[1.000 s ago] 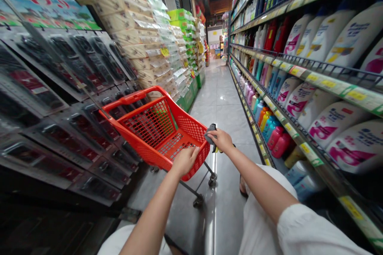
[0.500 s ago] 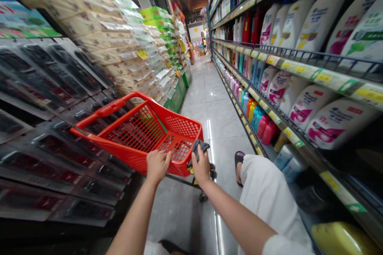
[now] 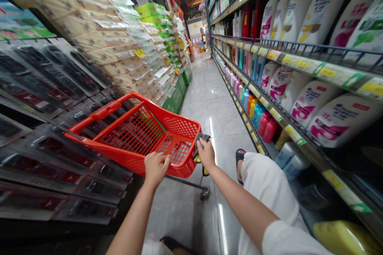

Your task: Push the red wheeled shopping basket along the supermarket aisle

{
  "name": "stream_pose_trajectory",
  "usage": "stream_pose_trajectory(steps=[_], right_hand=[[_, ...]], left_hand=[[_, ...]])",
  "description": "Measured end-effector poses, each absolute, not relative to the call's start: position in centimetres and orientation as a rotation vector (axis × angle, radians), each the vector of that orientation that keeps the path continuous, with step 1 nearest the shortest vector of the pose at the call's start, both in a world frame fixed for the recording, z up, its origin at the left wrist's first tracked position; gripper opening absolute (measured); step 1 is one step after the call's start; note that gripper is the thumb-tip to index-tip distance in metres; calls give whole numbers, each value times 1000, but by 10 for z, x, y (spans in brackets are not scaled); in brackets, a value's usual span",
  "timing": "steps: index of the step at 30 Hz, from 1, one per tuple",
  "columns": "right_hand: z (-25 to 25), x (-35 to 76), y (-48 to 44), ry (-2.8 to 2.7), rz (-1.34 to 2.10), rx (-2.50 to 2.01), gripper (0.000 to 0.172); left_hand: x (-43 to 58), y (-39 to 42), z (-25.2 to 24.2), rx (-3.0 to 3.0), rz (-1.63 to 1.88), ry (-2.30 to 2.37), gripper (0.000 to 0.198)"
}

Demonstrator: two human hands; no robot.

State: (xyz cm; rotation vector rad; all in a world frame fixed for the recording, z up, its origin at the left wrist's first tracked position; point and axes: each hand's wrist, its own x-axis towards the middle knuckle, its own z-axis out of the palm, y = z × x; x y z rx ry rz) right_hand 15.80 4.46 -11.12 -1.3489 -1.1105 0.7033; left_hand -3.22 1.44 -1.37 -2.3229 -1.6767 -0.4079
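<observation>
A red plastic shopping cart point(image 3: 176, 118) with a latticed basket stands at an angle on the floor. My left hand point(image 3: 156, 167) is closed over the near rim of its basket. In my right hand point(image 3: 207, 154) is a bunched dark grey cloth point(image 3: 198, 147), at the basket's right-hand end. The fingers press the cloth near the outer wall, and part of it is hidden behind them; whether it touches the wall I cannot tell. Something yellow shows just beneath the cloth. Below, a caster wheel point(image 3: 204, 193) of the cart's metal frame is visible.
Shelves on the right hold shampoo bottles point(image 3: 311, 15) and, lower down, colourful bottles point(image 3: 263, 122). Hanging packaged goods point(image 3: 38, 159) stand close behind the cart's left end. Stacked paper packs point(image 3: 98, 28) line the left. A tiled aisle point(image 3: 206, 83) runs between them.
My right hand and the cloth have moved slightly up and to the right around the basket's end. The cart appears a little farther left, with its wheel showing more. My left hand stays on the rim.
</observation>
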Motion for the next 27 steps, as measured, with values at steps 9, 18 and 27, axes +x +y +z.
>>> stream_pose_trajectory(steps=[9,18,27], right_hand=[[-154,174,39,-719,797,-1255,40],[-117,198,134,-964,1001,-1161,50],[-161,173,124,-794,1104,-1264,36]], left_hand=[[-24,12,-18,-2242,-427,-1698,48],[-15,12,-19,-2187,-430,-1679,49],[2,17,-22,-2139,-496,-1734,45]])
